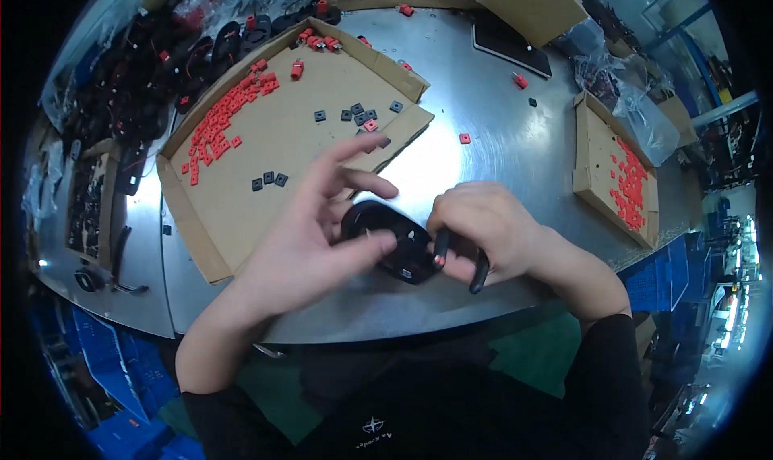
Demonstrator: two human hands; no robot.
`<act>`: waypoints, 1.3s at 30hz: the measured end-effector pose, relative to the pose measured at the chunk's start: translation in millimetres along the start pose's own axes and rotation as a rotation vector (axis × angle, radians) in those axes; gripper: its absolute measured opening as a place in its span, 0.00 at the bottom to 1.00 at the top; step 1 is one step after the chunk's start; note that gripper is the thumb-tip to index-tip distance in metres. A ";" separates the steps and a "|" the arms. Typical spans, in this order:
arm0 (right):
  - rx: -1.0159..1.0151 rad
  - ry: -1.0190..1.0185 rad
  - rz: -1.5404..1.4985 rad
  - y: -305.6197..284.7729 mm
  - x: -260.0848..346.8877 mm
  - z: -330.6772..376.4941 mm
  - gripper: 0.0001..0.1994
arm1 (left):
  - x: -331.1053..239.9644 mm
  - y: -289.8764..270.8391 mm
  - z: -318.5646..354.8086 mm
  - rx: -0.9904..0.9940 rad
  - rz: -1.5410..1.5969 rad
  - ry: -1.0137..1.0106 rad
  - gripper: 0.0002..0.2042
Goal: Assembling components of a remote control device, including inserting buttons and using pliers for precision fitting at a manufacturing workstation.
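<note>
My left hand [302, 238] holds a glossy black oval plastic device [403, 250] above the near edge of the table. Its thumb lies across the device's face, and its index finger stretches away from it. Close by on the right, my right hand [487, 222] is closed around a black two-handled tool [481, 273] that looks like pliers. The handle ends point toward me; its jaws are hidden by the hand and device. Beyond my left hand is a shallow cardboard tray [282, 146] with red square pieces [221, 126] and black square pieces [360, 113].
A smaller cardboard tray [592, 150] of red pieces stands at right. Black parts with wires [209, 49] are piled at far left. A dark flat panel [511, 47] lies at the back. A loose red piece [465, 138] rests on the metal table [515, 162]. Blue crates [656, 279] stand below.
</note>
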State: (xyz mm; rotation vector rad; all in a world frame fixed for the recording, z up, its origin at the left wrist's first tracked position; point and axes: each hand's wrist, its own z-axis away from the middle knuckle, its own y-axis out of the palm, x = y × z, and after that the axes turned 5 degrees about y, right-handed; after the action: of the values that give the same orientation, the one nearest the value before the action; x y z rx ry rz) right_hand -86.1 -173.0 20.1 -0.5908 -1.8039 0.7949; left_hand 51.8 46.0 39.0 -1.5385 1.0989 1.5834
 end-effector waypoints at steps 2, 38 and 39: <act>0.002 -0.147 0.061 11.6 0.8 1.3 0.11 | 7.9 -4.8 -3.6 -0.213 0.176 0.036 0.33; 0.151 -0.367 0.277 12.3 2.9 -4.2 0.24 | 28.1 -7.4 8.7 -0.233 -0.400 0.680 0.09; 0.141 -0.278 0.201 10.0 2.6 -6.0 0.23 | 25.5 -9.1 8.9 -0.231 -0.401 0.681 0.09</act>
State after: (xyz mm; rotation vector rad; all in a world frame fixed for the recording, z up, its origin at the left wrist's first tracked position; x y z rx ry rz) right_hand -81.0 -163.1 15.6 -0.5983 -1.9381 1.1793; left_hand 53.8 55.5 12.2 -2.3804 0.8653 0.9499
